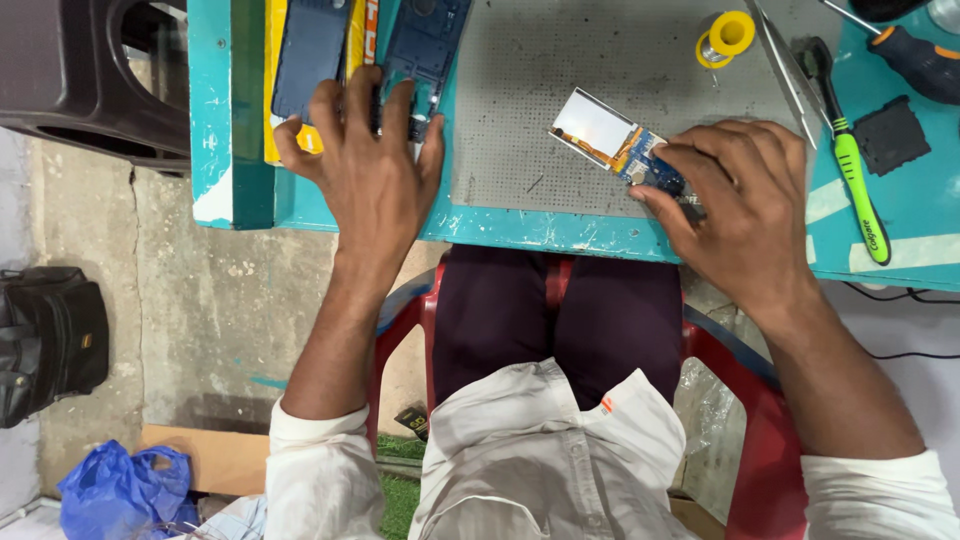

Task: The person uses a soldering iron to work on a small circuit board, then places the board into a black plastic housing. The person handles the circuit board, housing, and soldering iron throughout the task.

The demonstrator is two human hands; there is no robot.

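A small circuit board with a pale screen attached is being pinched at its near end by the right hand, fingers curled close over it; the board is lying on the grey mat, near the mat's front edge. The left hand is being laid flat, fingers spread, over the lower end of a dark blue phone frame at the mat's left edge; whether the frame is actually being gripped cannot be told. A second blue phone part is being kept just left of it, over a yellow sheet. Right of the mat, a solder spool, tweezers, a green-handled tool, a black square part and a screwdriver are being left on the teal table. A red chair is being sat on.
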